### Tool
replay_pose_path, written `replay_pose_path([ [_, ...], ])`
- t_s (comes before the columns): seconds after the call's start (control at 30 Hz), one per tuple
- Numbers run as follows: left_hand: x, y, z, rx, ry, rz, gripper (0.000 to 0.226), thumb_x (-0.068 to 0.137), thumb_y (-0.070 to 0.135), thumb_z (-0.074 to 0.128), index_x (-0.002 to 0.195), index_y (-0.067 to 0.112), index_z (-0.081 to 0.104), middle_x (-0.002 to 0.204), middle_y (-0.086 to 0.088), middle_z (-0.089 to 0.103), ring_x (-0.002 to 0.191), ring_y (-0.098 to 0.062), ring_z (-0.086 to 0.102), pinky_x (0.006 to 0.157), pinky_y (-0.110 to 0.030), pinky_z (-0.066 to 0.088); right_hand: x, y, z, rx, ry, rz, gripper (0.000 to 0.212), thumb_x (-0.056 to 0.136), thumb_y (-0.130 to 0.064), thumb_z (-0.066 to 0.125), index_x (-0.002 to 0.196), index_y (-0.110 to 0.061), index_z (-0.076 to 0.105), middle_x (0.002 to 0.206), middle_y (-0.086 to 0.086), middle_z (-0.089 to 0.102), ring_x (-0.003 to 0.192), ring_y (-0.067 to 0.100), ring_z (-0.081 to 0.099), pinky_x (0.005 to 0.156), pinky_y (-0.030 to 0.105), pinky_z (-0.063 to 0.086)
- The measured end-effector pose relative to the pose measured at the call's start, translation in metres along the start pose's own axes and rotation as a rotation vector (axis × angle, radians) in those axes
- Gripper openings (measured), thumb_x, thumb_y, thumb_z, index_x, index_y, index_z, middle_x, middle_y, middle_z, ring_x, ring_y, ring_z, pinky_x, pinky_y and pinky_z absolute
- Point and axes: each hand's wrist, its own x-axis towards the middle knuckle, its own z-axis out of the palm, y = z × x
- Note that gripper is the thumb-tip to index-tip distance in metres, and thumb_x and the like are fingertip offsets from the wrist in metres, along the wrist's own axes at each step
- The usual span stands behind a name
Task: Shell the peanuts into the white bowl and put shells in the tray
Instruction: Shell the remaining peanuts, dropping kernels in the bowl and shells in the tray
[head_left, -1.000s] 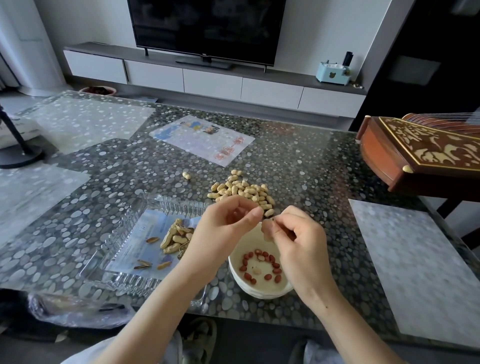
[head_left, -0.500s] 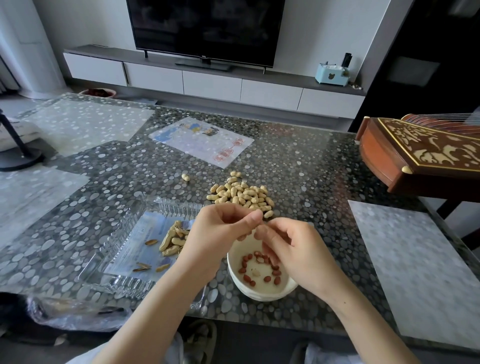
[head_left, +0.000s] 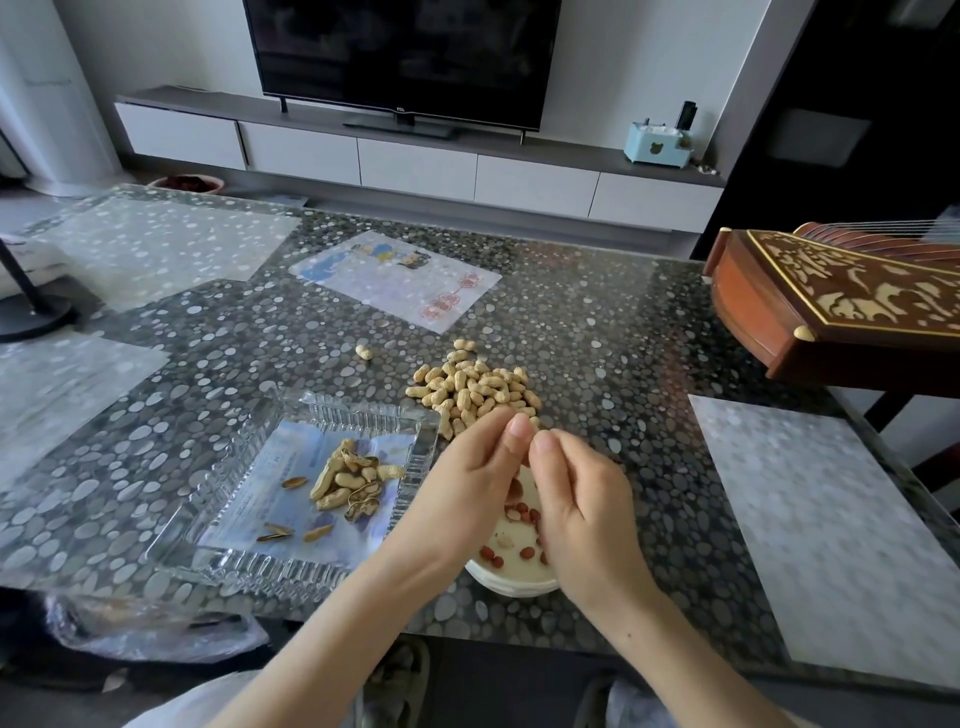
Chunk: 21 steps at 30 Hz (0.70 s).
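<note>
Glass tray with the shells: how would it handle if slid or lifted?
Probably heavy for its size: the glass tray has thick ribbed walls. Likely rigid but chip-prone at the rim. It sits flat and wide on the glossy table, so a push should slide it rather than tip it; the loose shells inside may shift.
</note>
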Motion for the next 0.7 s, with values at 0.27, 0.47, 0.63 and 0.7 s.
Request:
replay_pose_path([
  [0.27,-0.002,0.003,0.0,-0.132,0.044,-0.094,0.028,0.098,0.028,0.044,0.075,0.019,0.057,0.06,0.012,0.051,0.057,-0.001,0.048,0.065,-0.025,0.042,0.004,-0.007,-0.008,0.195,-0.12,0.25,0.041,0.102,-0.03,0.037,0.085,-0.008,0.068,0.076,0.009,0.069,0.073,0.025,0.065,0.066,0.039,0.055],
  [0.47,0.001,0.0,-0.005,-0.265,-0.008,-0.244,0.022,0.098,0.023,0.046,0.089,0.007,0.059,0.07,-0.002,0.05,0.06,-0.008,0.043,0.062,-0.022,0.04,0.011,0.0,-0.02,0.475,-0.218,0.673,0.047,0.098,-0.031,0.044,0.054,-0.017,0.046,0.048,-0.007,0.039,0.039,0.005,0.033,0.041,0.017,0.026],
  [0.63,0.003,-0.001,-0.008,-0.149,0.04,-0.272,0.033,0.097,0.026,0.05,0.066,0.017,0.056,0.06,0.002,0.047,0.056,-0.009,0.042,0.056,-0.02,0.035,0.016,0.005,-0.031,0.44,-0.285,0.745,0.045,0.098,-0.034,0.043,0.057,-0.014,0.042,0.049,-0.004,0.031,0.04,0.009,0.026,0.043,0.022,0.019],
  [0.7,0.003,-0.002,-0.01,0.216,0.094,-0.182,0.037,0.095,0.033,0.052,0.06,0.019,0.055,0.057,0.005,0.048,0.052,-0.006,0.043,0.054,-0.017,0.035,0.017,0.009,-0.038,0.044,-0.308,0.571,0.044,0.097,-0.037,0.045,0.059,-0.013,0.041,0.052,-0.003,0.035,0.047,0.01,0.033,0.05,0.025,0.026],
])
